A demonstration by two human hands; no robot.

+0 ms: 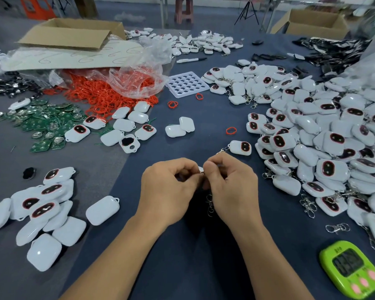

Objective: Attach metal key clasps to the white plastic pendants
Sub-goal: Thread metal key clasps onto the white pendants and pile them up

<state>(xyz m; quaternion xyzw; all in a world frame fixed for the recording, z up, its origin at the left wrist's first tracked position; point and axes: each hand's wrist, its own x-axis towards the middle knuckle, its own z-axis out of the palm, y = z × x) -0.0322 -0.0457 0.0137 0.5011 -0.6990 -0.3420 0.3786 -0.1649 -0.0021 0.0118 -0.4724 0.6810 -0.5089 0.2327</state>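
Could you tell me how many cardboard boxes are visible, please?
2. The left cardboard box sits far left; the right cardboard box far right, further back. Others may be hidden.

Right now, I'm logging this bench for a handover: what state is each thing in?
Left hand: curled, pinching a mostly hidden pendant.
Right hand: curled, pinching a clasp that hangs below.
Nearby pendant: lying flat, clasp attached.
Loose clasp: lying unattached.
Tray: holes empty.
Cardboard box: open.
Timer: face up, display unreadable.
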